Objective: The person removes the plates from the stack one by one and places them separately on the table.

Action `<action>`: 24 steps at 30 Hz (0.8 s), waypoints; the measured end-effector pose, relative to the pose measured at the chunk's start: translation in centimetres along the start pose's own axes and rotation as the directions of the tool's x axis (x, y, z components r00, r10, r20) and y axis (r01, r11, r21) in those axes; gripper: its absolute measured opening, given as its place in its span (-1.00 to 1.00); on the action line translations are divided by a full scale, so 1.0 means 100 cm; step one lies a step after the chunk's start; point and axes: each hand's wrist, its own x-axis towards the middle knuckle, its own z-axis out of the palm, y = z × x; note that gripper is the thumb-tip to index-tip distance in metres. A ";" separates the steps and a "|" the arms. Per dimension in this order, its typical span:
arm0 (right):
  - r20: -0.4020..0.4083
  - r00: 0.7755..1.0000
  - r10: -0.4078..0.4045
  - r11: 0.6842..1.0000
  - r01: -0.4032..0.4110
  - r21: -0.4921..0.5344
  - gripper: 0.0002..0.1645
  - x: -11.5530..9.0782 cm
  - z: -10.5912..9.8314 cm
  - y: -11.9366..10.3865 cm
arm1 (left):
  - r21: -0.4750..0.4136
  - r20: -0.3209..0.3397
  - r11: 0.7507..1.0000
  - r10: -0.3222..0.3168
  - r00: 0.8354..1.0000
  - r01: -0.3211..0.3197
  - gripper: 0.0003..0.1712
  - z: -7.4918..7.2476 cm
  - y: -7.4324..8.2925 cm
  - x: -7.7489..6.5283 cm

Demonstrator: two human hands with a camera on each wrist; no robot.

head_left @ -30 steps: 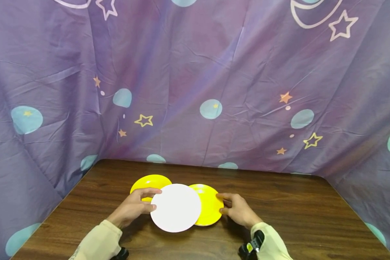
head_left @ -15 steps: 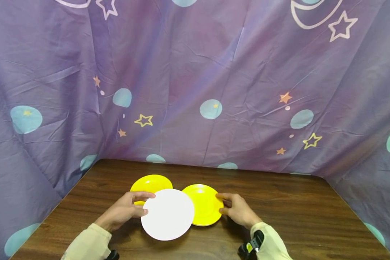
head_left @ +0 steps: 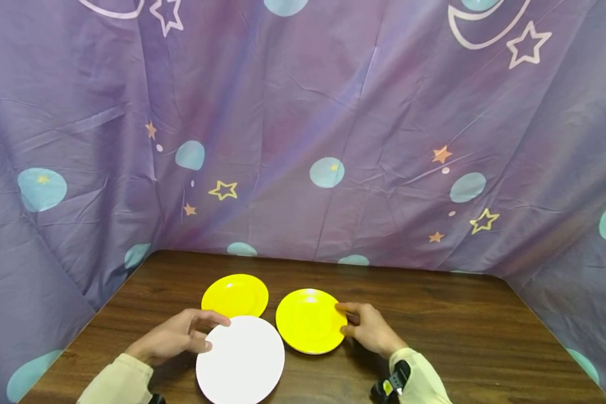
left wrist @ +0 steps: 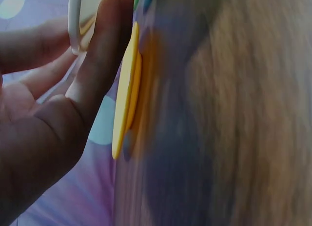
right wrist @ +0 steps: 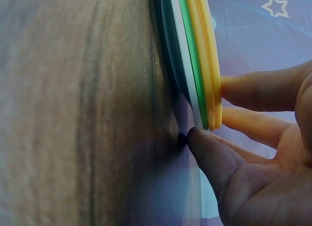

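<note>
Shifted left and closer, the white plate [head_left: 240, 360] is pinched in the left hand [head_left: 174, 336]; keep it level while the right hand [head_left: 371, 327] grips the plate stack [head_left: 309, 322].

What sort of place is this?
Perhaps a makeshift filming booth: purple star-printed cloth hangs behind and beside the wooden table, and a black wrist device shows at the right sleeve.
</note>
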 end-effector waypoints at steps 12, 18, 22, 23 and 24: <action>-0.004 1.000 0.017 1.000 -0.017 0.009 -0.39 -0.001 0.000 0.001 | 0.059 0.118 0.998 0.003 0.993 -0.010 -0.43 -0.013 -0.007 -0.013; -0.013 1.000 0.013 1.000 -0.013 -0.002 -0.39 0.000 0.000 0.000 | 0.092 0.125 0.996 -0.010 0.992 -0.001 -0.44 -0.015 -0.007 -0.017; -0.012 1.000 0.015 1.000 -0.015 0.006 -0.39 -0.001 0.000 0.001 | 0.107 0.129 0.994 -0.003 0.992 -0.011 -0.44 -0.015 -0.009 -0.017; -0.011 1.000 0.015 1.000 -0.015 0.011 -0.39 -0.001 0.000 0.001 | 0.109 0.133 0.994 0.002 0.991 -0.017 -0.44 -0.016 -0.009 -0.017; -0.009 1.000 0.014 1.000 -0.014 0.014 -0.39 -0.001 0.000 0.002 | 0.112 0.136 0.993 0.006 0.991 -0.021 -0.44 -0.016 -0.010 -0.018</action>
